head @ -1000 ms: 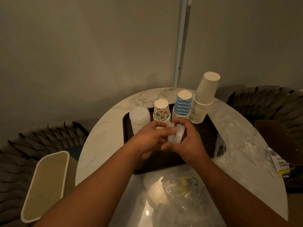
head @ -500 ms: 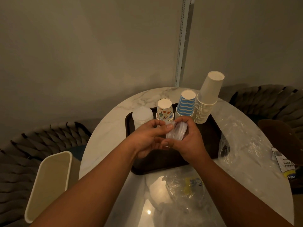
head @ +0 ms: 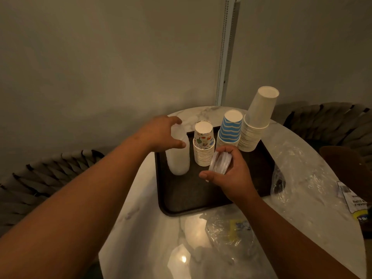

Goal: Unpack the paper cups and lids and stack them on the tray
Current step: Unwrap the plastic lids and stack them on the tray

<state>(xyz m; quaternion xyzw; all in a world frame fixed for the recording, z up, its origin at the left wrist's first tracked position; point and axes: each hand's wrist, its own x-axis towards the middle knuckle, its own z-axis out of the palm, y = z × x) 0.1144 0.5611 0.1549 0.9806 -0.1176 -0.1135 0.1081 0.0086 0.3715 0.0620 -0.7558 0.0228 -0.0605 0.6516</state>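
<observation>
Beneath both hands lies the tray [head: 191,194]; left hand [head: 161,133] clasps the tall lid stack [head: 178,158]; right hand [head: 231,176] grips loose lids [head: 220,163].

Left hand [head: 161,133] grips stack [head: 178,160]; right hand [head: 231,178] holds lids [head: 220,163].

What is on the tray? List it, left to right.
Stack of clear lids gripped by the left hand, then upside-down stacks: patterned cups, blue-striped cups, plain white cups. The right hand holds a batch of lids above the tray. Stacks hide its far edge.
</observation>
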